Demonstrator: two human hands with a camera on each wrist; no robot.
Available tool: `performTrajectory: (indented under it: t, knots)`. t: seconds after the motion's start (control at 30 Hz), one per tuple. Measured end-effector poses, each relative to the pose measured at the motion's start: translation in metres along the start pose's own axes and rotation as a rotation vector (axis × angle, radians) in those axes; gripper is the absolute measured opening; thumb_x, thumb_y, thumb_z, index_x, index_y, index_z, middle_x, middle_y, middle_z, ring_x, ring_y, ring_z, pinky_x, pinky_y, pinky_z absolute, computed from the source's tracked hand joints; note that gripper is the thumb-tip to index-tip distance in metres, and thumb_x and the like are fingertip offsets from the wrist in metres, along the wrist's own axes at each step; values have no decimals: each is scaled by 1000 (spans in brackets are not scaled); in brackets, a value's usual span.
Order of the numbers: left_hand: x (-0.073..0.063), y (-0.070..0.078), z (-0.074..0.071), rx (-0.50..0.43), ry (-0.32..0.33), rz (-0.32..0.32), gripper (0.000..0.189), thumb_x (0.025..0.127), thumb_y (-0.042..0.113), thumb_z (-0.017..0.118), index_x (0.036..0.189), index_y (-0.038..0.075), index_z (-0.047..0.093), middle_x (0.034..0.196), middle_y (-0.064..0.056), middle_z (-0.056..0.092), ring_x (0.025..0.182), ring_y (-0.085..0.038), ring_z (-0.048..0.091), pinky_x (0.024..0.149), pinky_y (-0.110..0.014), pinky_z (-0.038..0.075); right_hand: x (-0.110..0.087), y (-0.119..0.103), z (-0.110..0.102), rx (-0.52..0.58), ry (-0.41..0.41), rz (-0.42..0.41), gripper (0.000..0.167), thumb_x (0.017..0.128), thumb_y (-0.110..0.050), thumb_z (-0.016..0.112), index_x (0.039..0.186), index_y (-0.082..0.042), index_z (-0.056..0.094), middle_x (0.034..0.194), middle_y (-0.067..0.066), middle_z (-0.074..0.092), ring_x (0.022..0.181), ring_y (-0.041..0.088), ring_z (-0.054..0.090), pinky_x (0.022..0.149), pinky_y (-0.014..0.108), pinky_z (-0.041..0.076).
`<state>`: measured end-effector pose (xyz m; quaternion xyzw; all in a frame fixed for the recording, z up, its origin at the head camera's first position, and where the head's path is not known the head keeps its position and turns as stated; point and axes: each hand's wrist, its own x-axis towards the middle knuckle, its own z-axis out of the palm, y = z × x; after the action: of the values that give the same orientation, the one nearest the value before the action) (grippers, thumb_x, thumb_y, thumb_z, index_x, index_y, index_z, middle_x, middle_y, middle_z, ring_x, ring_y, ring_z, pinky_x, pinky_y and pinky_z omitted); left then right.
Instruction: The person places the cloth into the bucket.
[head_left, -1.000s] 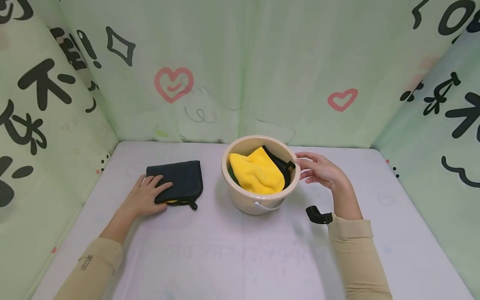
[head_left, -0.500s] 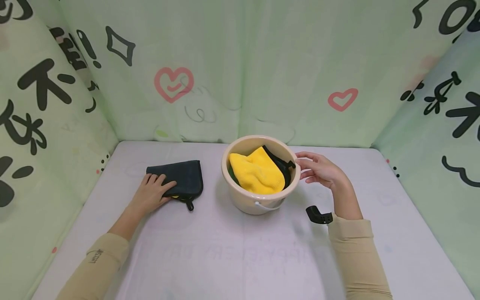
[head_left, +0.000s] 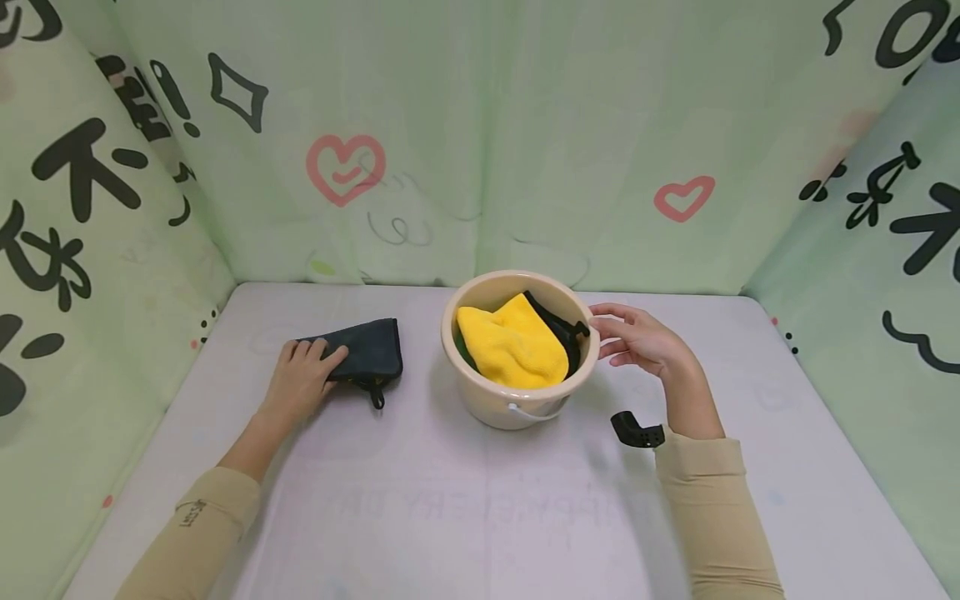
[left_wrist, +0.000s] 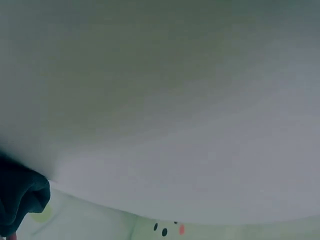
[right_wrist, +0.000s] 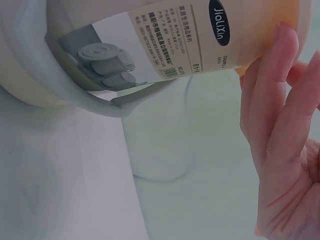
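Note:
A folded dark navy cloth [head_left: 371, 350] with a black edge and a small hanging loop is at the left of the table. My left hand [head_left: 296, 379] grips its left side, thumb at the near edge and fingers over the top. The left wrist view catches only a corner of the dark cloth [left_wrist: 20, 195]. In the middle stands a beige bucket [head_left: 487, 404] holding a yellow cloth [head_left: 517, 346] and a black piece with a loop. My right hand [head_left: 637, 342] touches the bucket's right rim with loosely extended fingers. The right wrist view shows that hand [right_wrist: 285, 125] beside the bucket's labelled wall [right_wrist: 220, 60].
A white handle [head_left: 536, 414] hangs down the bucket's near side. The table [head_left: 465, 517] has a pale cover, and green printed curtains [head_left: 585, 125] enclose its back and sides. A black strap device [head_left: 637, 430] sits at my right wrist.
My left hand has moved from lying on the cloth to gripping its left side. The cloth has tilted and shifted slightly, its loop now hanging a little further left. My right hand and the bucket stay put.

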<state>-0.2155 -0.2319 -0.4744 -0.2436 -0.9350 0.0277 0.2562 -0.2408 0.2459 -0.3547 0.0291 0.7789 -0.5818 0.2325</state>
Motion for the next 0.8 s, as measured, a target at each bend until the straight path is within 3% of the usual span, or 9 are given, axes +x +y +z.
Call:
performTrajectory:
  t: [0.27, 0.57, 0.8]
  knots:
    - [24, 2, -26, -5, 153, -53, 52, 61, 10, 83, 107, 9, 57, 94, -21, 52, 82, -39, 51, 78, -49, 37, 0, 0, 0, -8, 7, 9, 59, 90, -33, 57, 136, -3, 35, 80, -2, 63, 63, 11, 63, 56, 19, 51]
    - [62, 8, -54, -39, 344, -11, 37, 71, 13, 75, 102, 9, 56, 91, -19, 52, 78, -38, 50, 75, -49, 38, -2, -3, -1, 1, 0, 20, 59, 90, -33, 58, 136, -3, 35, 79, -2, 63, 62, 11, 62, 56, 19, 51]
    - [91, 31, -75, -48, 387, 67, 29, 78, 16, 69, 103, 9, 56, 91, -18, 53, 78, -38, 51, 76, -50, 38, -2, -3, -1, -3, -15, 13, 60, 90, -32, 57, 137, -3, 34, 81, -2, 62, 63, 11, 63, 59, 22, 52]
